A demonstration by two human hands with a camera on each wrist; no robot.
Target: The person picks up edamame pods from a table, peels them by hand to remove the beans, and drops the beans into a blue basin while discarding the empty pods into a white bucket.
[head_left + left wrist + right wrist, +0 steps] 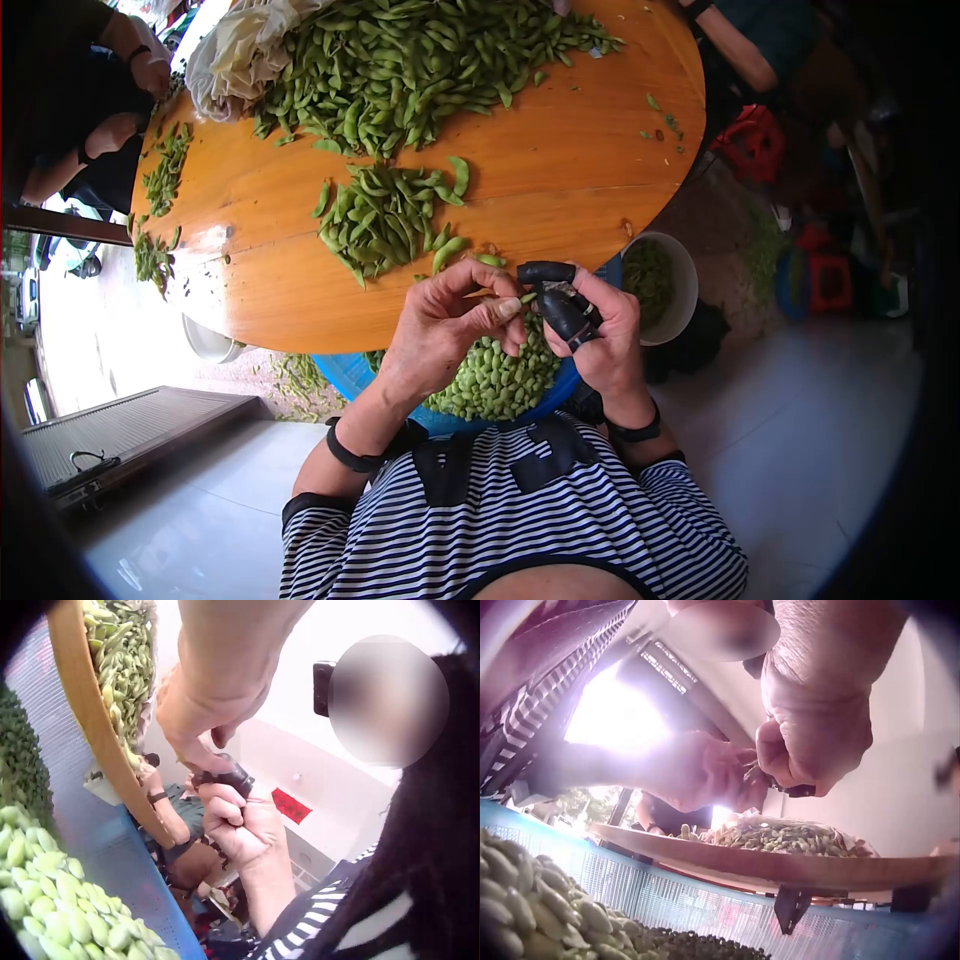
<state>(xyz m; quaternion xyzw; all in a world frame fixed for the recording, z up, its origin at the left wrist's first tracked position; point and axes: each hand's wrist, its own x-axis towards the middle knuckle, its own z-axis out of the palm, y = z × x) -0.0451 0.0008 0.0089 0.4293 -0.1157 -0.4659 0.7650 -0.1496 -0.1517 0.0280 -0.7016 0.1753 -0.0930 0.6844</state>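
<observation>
My left hand point(430, 335) pinches a small green pod point(529, 298) between thumb and forefinger, above a blue basket point(345, 377) of shelled green beans point(490, 385). Black covers point(566, 316) sheathe the thumb and a finger of my right hand point(612, 335), which grips the pod's other side; its remaining fingers are curled. In the left wrist view the left hand point(217, 705) meets the right hand point(251, 829) at the black covers. The right wrist view has both hands close together, the left point(705, 772) beside the right point(817, 731), with the pod mostly hidden.
On the wooden table point(560, 190) lie a small pile of pods point(380, 220) and a large heap point(400, 70) beside a pale cloth bag point(240, 60). A white bucket point(683, 290) stands right of the basket. Other people's arms show at both table sides.
</observation>
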